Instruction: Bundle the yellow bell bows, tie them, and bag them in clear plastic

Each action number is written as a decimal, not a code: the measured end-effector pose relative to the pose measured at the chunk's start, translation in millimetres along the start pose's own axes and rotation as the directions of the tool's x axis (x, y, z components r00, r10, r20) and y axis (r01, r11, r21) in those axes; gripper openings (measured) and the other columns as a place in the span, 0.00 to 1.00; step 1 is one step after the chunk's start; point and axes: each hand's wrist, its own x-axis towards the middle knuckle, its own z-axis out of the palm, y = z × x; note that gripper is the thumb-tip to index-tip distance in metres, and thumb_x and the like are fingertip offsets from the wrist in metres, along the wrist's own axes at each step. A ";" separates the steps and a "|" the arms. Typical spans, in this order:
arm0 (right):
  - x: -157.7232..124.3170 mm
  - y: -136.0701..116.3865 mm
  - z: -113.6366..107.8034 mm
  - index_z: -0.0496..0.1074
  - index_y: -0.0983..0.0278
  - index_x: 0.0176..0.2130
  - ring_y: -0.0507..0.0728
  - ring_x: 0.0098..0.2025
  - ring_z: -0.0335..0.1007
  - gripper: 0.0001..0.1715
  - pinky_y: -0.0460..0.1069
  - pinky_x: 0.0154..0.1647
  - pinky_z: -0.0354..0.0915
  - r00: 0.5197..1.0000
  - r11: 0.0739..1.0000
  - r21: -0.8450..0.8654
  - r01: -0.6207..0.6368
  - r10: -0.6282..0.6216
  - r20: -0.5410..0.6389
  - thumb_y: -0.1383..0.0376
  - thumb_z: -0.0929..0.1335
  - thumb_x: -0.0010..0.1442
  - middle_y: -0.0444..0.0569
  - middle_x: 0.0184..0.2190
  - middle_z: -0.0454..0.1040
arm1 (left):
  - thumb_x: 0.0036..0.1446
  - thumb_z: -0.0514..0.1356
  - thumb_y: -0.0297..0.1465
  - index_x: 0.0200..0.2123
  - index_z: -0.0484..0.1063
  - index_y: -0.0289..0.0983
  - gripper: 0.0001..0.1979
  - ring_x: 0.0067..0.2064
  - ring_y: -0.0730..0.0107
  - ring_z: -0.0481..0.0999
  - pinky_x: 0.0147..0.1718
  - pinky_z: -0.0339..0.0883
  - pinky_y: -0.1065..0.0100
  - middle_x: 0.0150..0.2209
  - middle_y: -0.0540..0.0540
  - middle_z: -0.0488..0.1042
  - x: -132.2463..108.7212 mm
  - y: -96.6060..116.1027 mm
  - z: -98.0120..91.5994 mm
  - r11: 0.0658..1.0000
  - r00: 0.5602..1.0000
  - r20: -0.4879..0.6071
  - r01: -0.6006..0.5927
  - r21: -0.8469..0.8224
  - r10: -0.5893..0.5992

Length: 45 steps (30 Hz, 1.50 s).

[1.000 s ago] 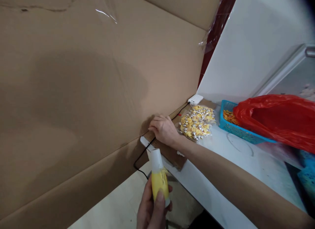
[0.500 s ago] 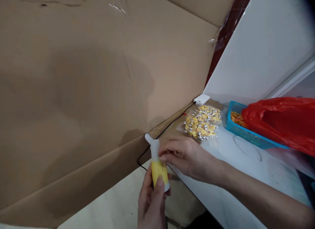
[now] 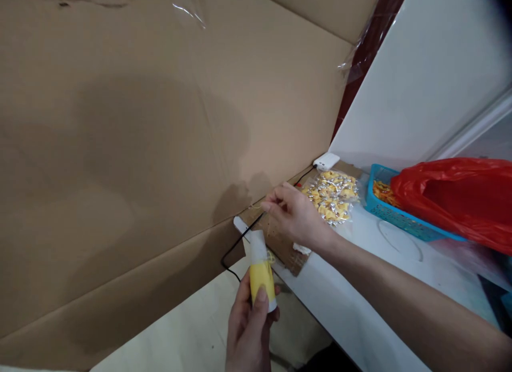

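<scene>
My left hand [image 3: 250,329] is wrapped round a spool [image 3: 262,281], a white tube with a yellow band of what looks like wound thread. The spool points up and slightly left, its white top bare. A small loose yellow loop [image 3: 271,257] stands out from its right side. Above and to the right, my right hand [image 3: 294,212] is closed in a pinch, apart from the spool. What its fingertips hold is too fine to make out. Beneath that hand lie a black cable [image 3: 244,236] and a piece of brown cardboard [image 3: 294,260].
A tall cardboard wall [image 3: 160,148] fills the left. By the corner lie a white power bank [image 3: 327,160] and a clear bag of yellow-and-silver pieces [image 3: 336,193]. A blue basket [image 3: 416,222] with a red plastic bag [image 3: 460,196] stands on the white table [image 3: 384,276].
My right hand has moved up and away from the spool, toward the cardboard wall. A yellow loop now shows at the spool's side. My left hand has kept its hold, barely shifting.
</scene>
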 end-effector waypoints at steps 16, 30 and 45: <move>39.7 37.9 36.1 0.75 0.63 0.36 0.56 0.35 0.73 0.08 0.51 0.39 0.64 0.985 0.899 -0.434 -0.054 0.118 0.123 0.62 0.67 0.63 0.47 0.31 0.77 | 0.43 0.69 0.43 0.50 0.73 0.40 0.29 0.38 0.64 0.72 0.30 0.61 0.69 0.37 0.44 0.76 5.2 -1.3 -17.6 1.000 0.996 -0.091 -0.018 0.012 0.019; 42.1 53.9 38.9 0.72 0.66 0.41 0.54 0.37 0.73 0.13 0.53 0.41 0.70 0.959 0.901 -0.433 -0.022 0.141 0.244 0.59 0.66 0.65 0.47 0.37 0.75 | 0.43 0.69 0.43 0.52 0.71 0.39 0.32 0.40 0.62 0.72 0.31 0.61 0.69 0.40 0.41 0.77 4.5 0.7 -16.0 1.000 0.996 -0.092 -0.002 0.017 0.004; 46.1 60.7 48.6 0.72 0.67 0.41 0.55 0.40 0.72 0.11 0.55 0.43 0.69 0.967 0.945 -0.318 0.075 0.009 0.254 0.61 0.66 0.65 0.48 0.39 0.74 | 0.43 0.68 0.44 0.50 0.73 0.40 0.30 0.40 0.59 0.71 0.31 0.60 0.67 0.39 0.41 0.76 6.0 -0.8 -15.6 0.999 0.996 -0.091 0.004 0.037 0.000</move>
